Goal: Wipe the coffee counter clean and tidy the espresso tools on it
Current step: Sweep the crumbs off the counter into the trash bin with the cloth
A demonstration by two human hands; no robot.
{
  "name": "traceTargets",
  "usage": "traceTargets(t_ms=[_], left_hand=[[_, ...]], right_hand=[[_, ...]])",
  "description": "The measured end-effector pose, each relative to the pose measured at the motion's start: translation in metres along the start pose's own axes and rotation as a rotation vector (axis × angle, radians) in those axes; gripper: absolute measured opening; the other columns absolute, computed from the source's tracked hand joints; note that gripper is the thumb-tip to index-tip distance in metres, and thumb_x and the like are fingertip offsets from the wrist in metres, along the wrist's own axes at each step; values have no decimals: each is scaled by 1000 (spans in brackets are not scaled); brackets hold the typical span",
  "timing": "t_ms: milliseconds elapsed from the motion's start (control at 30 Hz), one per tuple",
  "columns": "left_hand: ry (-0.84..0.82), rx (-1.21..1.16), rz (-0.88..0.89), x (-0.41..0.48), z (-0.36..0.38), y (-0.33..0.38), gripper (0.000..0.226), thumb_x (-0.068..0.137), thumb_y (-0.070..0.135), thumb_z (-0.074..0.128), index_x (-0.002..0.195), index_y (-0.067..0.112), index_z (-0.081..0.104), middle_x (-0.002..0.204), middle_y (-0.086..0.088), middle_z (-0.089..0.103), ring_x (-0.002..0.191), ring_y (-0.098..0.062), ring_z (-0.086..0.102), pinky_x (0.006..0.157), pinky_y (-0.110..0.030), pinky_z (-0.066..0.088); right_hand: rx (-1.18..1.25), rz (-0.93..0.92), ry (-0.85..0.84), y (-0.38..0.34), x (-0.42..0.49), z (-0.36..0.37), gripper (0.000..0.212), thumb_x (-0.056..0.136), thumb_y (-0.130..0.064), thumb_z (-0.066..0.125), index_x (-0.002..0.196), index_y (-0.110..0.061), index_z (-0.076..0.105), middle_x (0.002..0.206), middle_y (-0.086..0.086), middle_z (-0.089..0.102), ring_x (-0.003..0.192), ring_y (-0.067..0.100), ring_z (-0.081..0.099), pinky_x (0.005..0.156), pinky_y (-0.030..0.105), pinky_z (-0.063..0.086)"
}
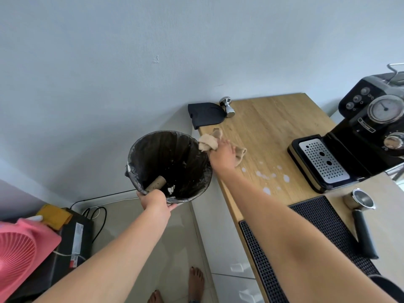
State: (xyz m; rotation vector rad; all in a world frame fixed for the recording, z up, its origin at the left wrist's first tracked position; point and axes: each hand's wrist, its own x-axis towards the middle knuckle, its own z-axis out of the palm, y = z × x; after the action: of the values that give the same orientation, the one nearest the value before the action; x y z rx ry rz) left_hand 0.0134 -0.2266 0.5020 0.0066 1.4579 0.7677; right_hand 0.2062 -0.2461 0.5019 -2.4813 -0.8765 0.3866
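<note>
My left hand [155,203] grips the near rim of a black-lined waste bin [169,149], held up against the left edge of the wooden counter [271,123]. My right hand [223,154] presses a beige cloth [209,142] at that edge, part of the cloth hanging over the bin's rim. White spill drops [267,177] lie on the wood just right of my right arm. A metal tamper [227,107] lies beside a black tamping mat [205,114] at the far left corner. A portafilter [360,212] rests near the black bar mat [306,243].
A black espresso machine [376,119] with a perforated drip tray [323,161] fills the counter's right side. Inside the bin lie a cardboard tube [155,183] and crumpled paper. On the floor to the left are a pink fan [19,254], a black box and cables.
</note>
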Motion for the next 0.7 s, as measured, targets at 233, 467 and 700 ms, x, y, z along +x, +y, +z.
traceTargets(t_ms=[233, 467, 700], left_hand=[[40, 22, 9, 1, -2, 1, 52, 105, 15, 19, 149, 39, 33, 149, -10, 45, 132, -43, 43, 96, -66, 39], [7, 40, -11, 5, 2, 6, 52, 107, 21, 11, 153, 42, 22, 158, -8, 32, 140, -42, 32, 106, -69, 27], [36, 98, 20, 12, 5, 6, 64, 102, 6, 16, 151, 45, 26, 152, -9, 41, 129, -43, 47, 92, -69, 41]], right_hand=[[375, -125, -169, -48, -43, 47, 53, 90, -11, 46, 142, -18, 50, 139, 8, 58, 134, 27, 47, 114, 47, 35], [837, 121, 11, -56, -5, -15, 31, 94, -1, 41, 113, -13, 62, 98, 1, 68, 92, 21, 66, 76, 29, 52], [961, 482, 113, 18, 80, -71, 27, 96, -11, 50, 119, -7, 63, 87, 7, 69, 66, 15, 64, 56, 26, 52]])
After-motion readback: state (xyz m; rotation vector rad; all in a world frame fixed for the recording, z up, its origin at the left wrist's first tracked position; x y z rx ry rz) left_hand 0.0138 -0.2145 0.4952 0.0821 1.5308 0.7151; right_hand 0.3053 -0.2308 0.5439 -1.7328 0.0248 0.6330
